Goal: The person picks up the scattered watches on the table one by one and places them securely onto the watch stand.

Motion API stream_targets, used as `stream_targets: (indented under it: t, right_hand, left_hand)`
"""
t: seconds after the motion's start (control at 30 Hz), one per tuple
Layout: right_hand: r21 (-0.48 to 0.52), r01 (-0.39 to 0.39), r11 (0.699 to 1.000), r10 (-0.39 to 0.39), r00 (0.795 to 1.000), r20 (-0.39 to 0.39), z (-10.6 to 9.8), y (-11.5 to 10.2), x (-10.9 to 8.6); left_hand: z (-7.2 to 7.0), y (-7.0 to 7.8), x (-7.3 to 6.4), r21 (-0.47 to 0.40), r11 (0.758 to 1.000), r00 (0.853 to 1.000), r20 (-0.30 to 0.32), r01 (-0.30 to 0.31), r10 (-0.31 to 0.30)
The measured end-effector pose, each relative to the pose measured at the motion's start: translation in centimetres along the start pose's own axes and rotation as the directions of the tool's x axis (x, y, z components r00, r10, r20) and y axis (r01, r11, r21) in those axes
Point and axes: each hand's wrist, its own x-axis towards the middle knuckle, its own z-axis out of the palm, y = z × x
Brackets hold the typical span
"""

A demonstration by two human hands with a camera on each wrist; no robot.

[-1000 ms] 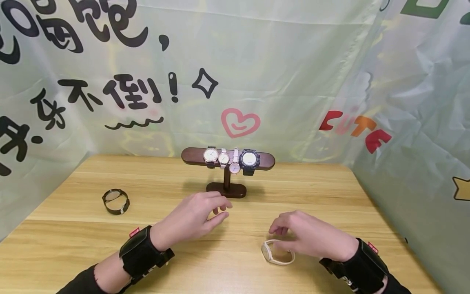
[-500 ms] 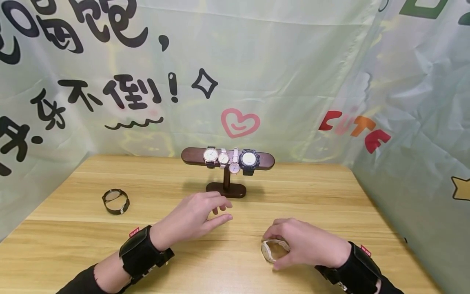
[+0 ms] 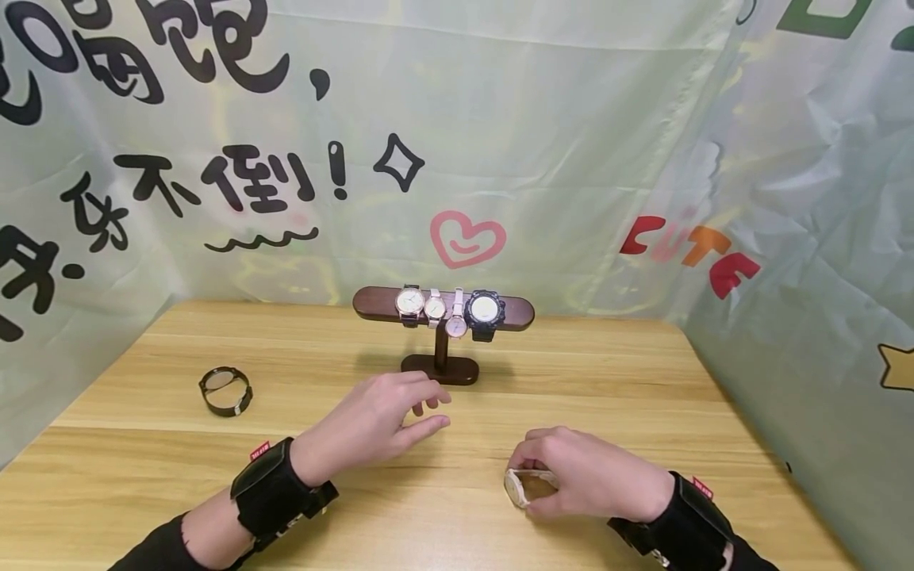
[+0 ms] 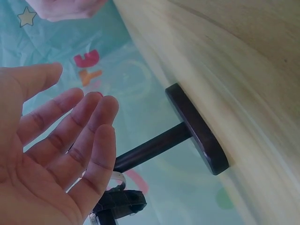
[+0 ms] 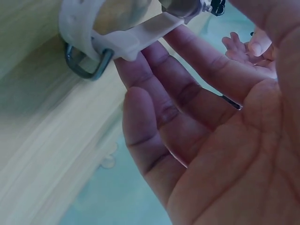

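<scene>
My right hand [image 3: 589, 472] holds a white wristwatch [image 3: 513, 488] near the table's front, its thumb on the near side and fingers on the far side. In the right wrist view, the pale strap [image 5: 140, 37] forms a loop with a dark metal buckle [image 5: 86, 65], and the fingertips touch it. My left hand [image 3: 374, 420] hovers above the table with nothing in it, fingers loosely bent. Just beyond it stands a dark wooden watch stand [image 3: 440, 369]; its post and base [image 4: 199, 129] also show in the left wrist view.
Several watches hang on the stand's bar, among them a chunky black watch [image 3: 485, 309] and a gold-rimmed watch [image 3: 410, 301]. A black watch [image 3: 228, 411] lies on the wooden table [image 3: 300, 349] at the left. Printed cloth [image 3: 571, 143] encloses the back and sides.
My right hand has lowered around the white watch, taken hold of it and shifted it slightly left. The left hand has stayed in place.
</scene>
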Motion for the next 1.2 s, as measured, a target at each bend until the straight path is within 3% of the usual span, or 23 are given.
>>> stream_targets:
  t: [0.7, 1.2]
  right_hand:
    - [-0.026, 0.084, 0.996, -0.086, 0.994, -0.069, 0.4, 0.0, 0.7]
    - [-0.099, 0.202, 0.974, -0.217, 0.960, -0.178, 0.8, 0.3, 1.3]
  left_hand:
    - [0.3, 0.0, -0.1, 0.002, 1.000, 1.000, 0.013, -0.025, 0.025]
    - [0.3, 0.1, -0.1, -0.019, 0.999, 0.999, 0.043, -0.032, 0.033]
